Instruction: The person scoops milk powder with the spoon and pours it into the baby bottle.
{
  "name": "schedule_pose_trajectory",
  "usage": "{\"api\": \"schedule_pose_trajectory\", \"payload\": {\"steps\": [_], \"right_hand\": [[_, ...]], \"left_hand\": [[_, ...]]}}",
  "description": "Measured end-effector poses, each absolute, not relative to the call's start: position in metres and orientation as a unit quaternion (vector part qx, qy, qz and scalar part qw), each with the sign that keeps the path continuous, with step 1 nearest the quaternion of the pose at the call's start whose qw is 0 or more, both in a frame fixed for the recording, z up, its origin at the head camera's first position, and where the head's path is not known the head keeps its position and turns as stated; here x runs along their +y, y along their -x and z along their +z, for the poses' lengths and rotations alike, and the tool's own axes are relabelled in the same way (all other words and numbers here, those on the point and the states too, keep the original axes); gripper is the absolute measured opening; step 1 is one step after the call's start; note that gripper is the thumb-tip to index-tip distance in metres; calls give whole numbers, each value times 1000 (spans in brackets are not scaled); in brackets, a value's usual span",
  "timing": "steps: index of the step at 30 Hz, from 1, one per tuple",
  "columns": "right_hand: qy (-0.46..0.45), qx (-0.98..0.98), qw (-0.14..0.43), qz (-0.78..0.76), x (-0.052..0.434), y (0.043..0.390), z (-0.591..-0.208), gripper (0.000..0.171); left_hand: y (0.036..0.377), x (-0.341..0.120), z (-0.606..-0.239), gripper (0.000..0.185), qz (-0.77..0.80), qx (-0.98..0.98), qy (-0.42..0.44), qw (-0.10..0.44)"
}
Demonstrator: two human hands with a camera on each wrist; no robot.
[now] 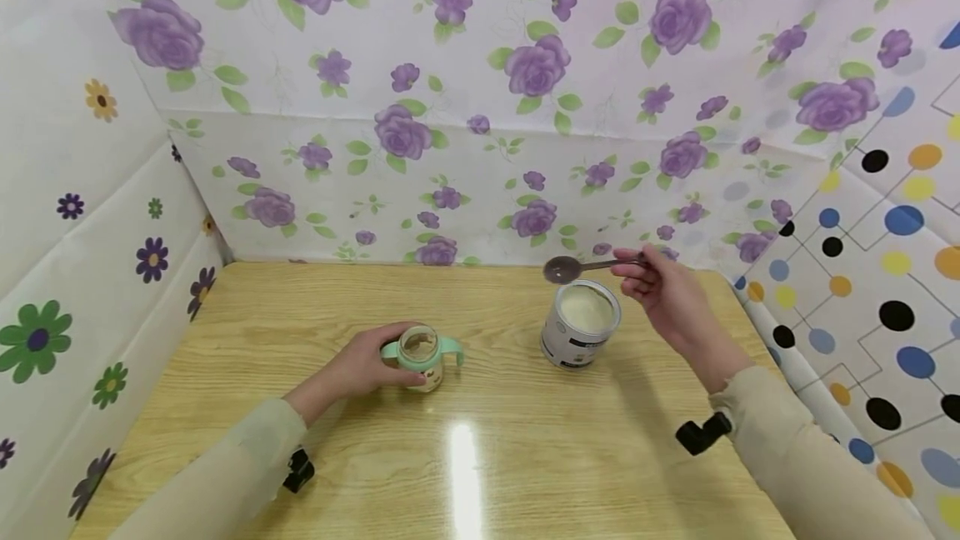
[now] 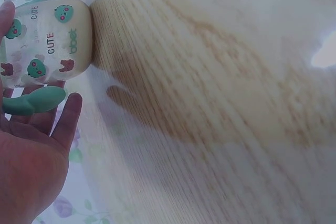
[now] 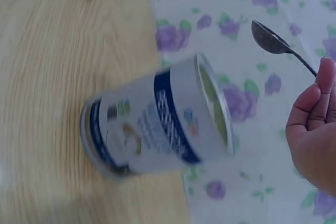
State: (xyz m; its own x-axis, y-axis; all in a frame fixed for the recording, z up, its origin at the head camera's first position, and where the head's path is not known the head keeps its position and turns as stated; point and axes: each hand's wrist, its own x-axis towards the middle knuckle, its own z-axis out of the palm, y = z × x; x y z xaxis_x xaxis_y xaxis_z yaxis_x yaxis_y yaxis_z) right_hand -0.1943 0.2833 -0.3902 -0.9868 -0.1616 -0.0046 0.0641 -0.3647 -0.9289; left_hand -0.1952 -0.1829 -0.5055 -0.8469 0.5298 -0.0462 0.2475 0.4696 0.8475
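My left hand (image 1: 358,367) steadies the open baby bottle (image 1: 420,357) on the desk (image 1: 480,457); my right hand (image 1: 667,294) pinches an empty-looking spoon (image 1: 564,269) above the powder tin (image 1: 580,323), so scooping seems unfinished.

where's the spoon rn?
Head view: the spoon is held in the right hand, its bowl above the open powder can, right of the bottle.

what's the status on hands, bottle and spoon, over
Left hand holds baby bottle upright on table. Right hand pinches spoon above open powder can. Nothing between can and bottle.
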Motion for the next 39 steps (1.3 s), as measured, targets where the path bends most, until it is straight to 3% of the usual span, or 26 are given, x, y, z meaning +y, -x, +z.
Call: {"api": "schedule_pose_trajectory", "payload": {"steps": [7,18,39], "right_hand": [[29,598,63,-798,315,186,-412,43],[6,651,77,-755,316,187,-444,47],[-22,667,83,-740,316,186,-458,48]], "left_hand": [[193,-188,-503,82,460,844,-230,152],[193,-190,-502,81,451,849,-230,150],[193,-188,-502,80,447,851,-230,150]]}}
